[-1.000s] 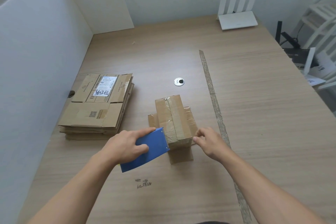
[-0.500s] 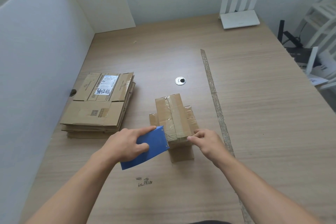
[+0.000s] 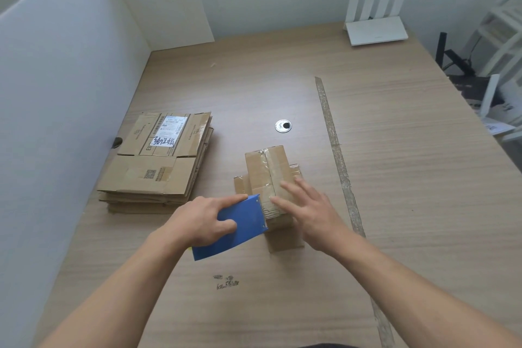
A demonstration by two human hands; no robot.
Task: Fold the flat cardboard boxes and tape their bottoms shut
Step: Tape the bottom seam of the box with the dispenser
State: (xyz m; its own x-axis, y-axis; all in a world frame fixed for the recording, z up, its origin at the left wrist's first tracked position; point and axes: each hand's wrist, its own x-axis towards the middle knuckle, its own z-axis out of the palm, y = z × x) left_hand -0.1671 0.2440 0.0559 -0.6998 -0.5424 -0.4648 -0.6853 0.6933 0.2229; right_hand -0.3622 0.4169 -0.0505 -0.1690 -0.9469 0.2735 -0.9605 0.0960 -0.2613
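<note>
On a wooden table point(image 3: 395, 206), one stack of flat boxes point(image 3: 158, 167) lies left of one folded box point(image 3: 265, 172), brown, its upturned bottom striped with clear tape. The right hand point(image 3: 310, 215) lays straight, spread fingers on that box; the left hand point(image 3: 203, 220) clamps one blue tape dispenser point(image 3: 243, 220) against its near edge.

**Folded box, tape dispenser and flat stock**

A small brown cardboard box point(image 3: 267, 175) stands on the table point(image 3: 409, 206), with flaps splayed outward at its base. A glossy strip of tape runs along its top centre seam. My right hand point(image 3: 308, 212) lies on its near top with straight fingers. The blue tape dispenser point(image 3: 243, 223), gripped in my left hand point(image 3: 203, 220), meets the box's near edge. Well apart to the left lies a stack of flat cardboard boxes point(image 3: 158, 169), the uppermost bearing a white label.
</note>
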